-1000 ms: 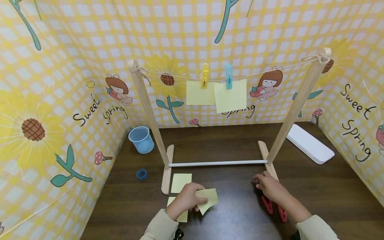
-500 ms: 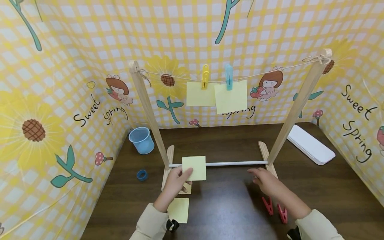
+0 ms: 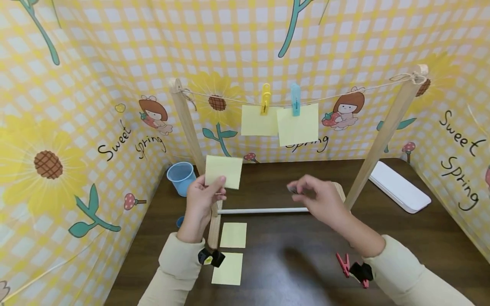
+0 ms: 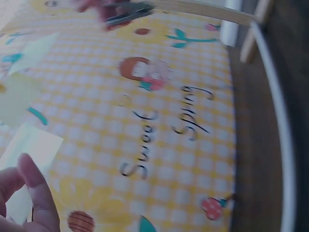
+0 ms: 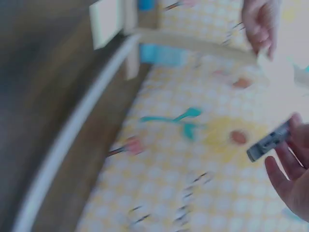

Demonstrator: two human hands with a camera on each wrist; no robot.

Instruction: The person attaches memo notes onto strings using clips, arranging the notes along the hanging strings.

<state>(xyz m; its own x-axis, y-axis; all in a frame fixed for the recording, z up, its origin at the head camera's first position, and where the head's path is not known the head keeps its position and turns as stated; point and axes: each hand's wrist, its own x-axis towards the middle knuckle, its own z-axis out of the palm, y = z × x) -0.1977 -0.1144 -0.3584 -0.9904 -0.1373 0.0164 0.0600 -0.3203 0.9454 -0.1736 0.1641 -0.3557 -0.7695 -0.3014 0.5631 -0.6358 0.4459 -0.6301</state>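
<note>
Both hands up since half a second ago: left hand [image 3: 203, 197] has lifted its pale yellow note [image 3: 223, 170] from in front of the white rod [image 3: 264, 211] to beside the left post [image 3: 187, 123]; right hand [image 3: 325, 197] has risen clear of the red pegs [image 3: 343, 265] and come inward. Left thumb and fingers pinch the note near its lower edge. Right thumb and fingertips pinch a small grey object [image 5: 269, 142], apparently a peg, though blur makes this uncertain. Held note and grey object well apart. On the string [image 3: 346, 91], yellow peg [image 3: 266, 100] and blue peg [image 3: 295, 100] each clip a note, the two overlapping at the edges. Two loose notes [image 3: 234, 235] on the dark table [image 3: 275, 263], one nearer the person.
</note>
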